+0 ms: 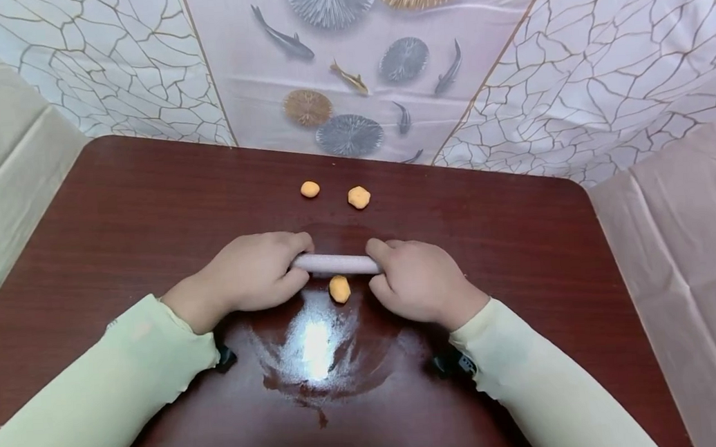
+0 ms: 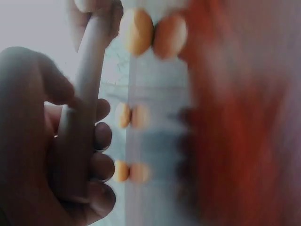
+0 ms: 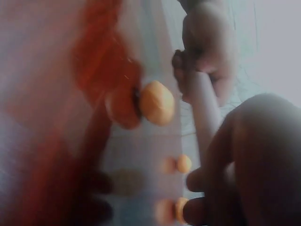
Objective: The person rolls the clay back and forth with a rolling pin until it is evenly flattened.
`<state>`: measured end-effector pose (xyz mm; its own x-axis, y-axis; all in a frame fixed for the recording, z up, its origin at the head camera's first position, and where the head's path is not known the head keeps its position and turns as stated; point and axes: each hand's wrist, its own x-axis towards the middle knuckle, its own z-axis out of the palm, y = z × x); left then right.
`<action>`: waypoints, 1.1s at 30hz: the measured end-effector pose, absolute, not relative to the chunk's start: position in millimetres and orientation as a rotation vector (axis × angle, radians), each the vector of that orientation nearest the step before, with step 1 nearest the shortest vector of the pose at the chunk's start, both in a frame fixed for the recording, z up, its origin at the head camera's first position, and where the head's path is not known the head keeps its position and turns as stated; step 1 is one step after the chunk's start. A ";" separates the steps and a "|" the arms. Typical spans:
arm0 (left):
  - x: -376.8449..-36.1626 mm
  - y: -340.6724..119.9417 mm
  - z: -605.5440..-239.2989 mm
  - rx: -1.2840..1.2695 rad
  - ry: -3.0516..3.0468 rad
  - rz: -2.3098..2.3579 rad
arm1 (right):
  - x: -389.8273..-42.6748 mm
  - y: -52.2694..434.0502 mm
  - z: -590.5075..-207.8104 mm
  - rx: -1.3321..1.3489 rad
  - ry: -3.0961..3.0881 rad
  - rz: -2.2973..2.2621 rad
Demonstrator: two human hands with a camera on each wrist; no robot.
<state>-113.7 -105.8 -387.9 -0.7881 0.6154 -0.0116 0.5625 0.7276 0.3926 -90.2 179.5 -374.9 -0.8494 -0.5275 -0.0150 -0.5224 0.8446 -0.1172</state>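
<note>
A short white rolling pin (image 1: 336,264) lies crosswise just above a dark red-brown table (image 1: 114,220). My left hand (image 1: 255,271) grips its left end and my right hand (image 1: 417,279) grips its right end, fingers curled round it. An orange dough ball (image 1: 340,288) sits on the table just in front of the pin, between the hands. The left wrist view shows fingers (image 2: 101,165) wrapped round the pin (image 2: 82,117), with the ball (image 2: 136,30) beyond. In the right wrist view the same ball (image 3: 156,102) lies beside the pin (image 3: 204,113).
Two more orange dough balls (image 1: 310,189) (image 1: 359,197) lie farther back on the table. A dusting of white flour (image 1: 317,347) covers the table near me. A patterned sheet (image 1: 384,62) hangs behind, and cloth (image 1: 690,242) drapes at both sides.
</note>
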 end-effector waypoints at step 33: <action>-81.0 -85.4 -413.9 0.640 2.958 0.448 | -64.6 166.1 -408.1 -0.742 3.059 -0.147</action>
<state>-81.0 -85.4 -413.9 -0.9092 0.4160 -0.0179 0.3920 0.8697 0.2998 -64.6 166.1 -408.1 -0.8891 -0.4566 0.0310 -0.4574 0.8849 -0.0882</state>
